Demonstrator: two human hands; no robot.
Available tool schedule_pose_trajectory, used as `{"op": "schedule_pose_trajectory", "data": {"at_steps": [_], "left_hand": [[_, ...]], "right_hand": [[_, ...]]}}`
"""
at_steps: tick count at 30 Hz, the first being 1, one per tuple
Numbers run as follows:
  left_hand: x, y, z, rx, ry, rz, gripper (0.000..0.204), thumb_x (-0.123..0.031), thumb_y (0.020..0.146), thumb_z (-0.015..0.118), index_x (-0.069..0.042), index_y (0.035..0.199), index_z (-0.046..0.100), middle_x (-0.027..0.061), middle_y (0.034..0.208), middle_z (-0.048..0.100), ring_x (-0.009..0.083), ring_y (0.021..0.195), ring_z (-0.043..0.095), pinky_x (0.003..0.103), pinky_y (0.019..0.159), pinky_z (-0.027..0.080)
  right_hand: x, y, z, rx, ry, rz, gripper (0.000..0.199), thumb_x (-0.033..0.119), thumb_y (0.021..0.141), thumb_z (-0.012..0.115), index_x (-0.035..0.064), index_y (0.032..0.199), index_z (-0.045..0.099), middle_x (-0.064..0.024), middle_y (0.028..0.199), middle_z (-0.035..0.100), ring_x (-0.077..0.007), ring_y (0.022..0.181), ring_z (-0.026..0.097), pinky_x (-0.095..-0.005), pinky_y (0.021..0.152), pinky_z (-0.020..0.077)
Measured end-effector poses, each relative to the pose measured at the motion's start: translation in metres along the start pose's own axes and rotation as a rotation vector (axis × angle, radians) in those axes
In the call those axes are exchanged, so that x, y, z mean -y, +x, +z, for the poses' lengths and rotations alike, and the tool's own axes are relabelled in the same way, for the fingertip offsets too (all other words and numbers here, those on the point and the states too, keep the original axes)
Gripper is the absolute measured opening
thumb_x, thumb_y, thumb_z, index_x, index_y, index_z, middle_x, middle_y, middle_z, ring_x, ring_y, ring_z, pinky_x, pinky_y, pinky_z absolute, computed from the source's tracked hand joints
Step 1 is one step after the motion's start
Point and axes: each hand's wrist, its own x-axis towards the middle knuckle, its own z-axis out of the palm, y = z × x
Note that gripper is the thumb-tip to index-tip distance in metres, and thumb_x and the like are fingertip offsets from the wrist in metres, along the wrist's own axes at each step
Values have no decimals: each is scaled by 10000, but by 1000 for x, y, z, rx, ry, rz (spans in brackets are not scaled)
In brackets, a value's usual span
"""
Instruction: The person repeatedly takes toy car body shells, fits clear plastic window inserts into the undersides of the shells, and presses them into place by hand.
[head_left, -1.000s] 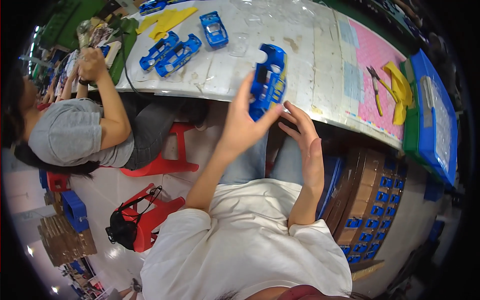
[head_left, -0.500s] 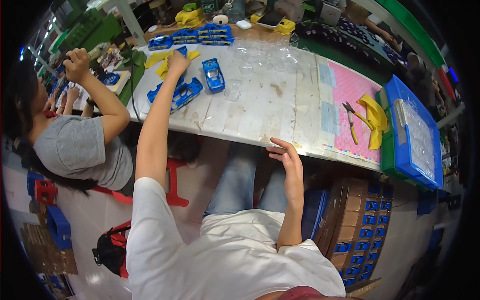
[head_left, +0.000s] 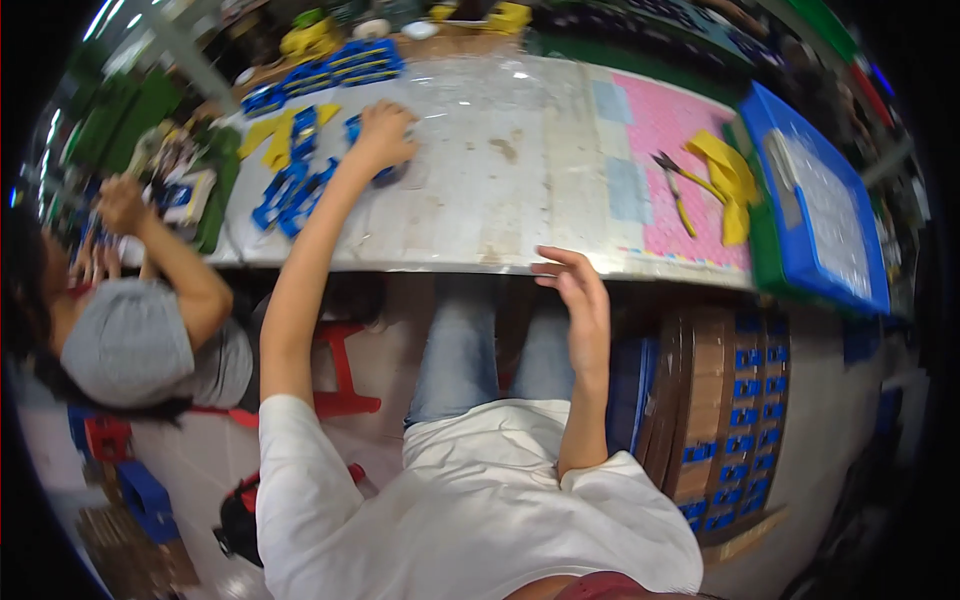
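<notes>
My left hand (head_left: pixel 385 138) is curled over a blue toy car (head_left: pixel 386 175) on the white worktable, fingers bent around it; the hand hides much of the car. Left of that hand, another blue toy car (head_left: pixel 303 132) lies on a yellow cloth (head_left: pixel 262 135). Closer to the table's front edge are more blue toy cars (head_left: pixel 290 197), blurred. At the front edge my right hand (head_left: pixel 580 285) hangs with loosely bent fingers apart and nothing in them.
Stacked blue toy cars (head_left: pixel 365 62) stand at the back left. Clear plastic pieces (head_left: pixel 470 80) lie behind. Right are pliers (head_left: pixel 676 190), a yellow cloth (head_left: pixel 722 180) and a blue crate (head_left: pixel 800 200). A co-worker in a grey shirt (head_left: pixel 140 335) sits left.
My left hand has moved right from the toy car on the yellow cloth to the separate toy car. The view has shifted; my right hand stays near the table edge.
</notes>
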Motion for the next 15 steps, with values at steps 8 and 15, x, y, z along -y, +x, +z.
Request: {"op": "schedule_pose_trajectory", "data": {"at_steps": [8,15], "left_hand": [[-41,5,-13,-84,-586,-101,87,-108,769,615,-34,801,585,47,664,582,119,623,550,238,632,418],[-81,25,18,99,-894,-116,104,-73,794,608,8,833,556,29,693,590,59,643,519,196,612,412]], "right_hand": [[-17,-18,-30,18,-52,-34,135,109,863,506,-3,910,565,-38,808,594,-108,766,560,-238,722,439],[-128,-94,-163,-471,-372,208,80,50,791,516,27,779,592,-60,671,602,-132,598,570,-270,544,462]]}}
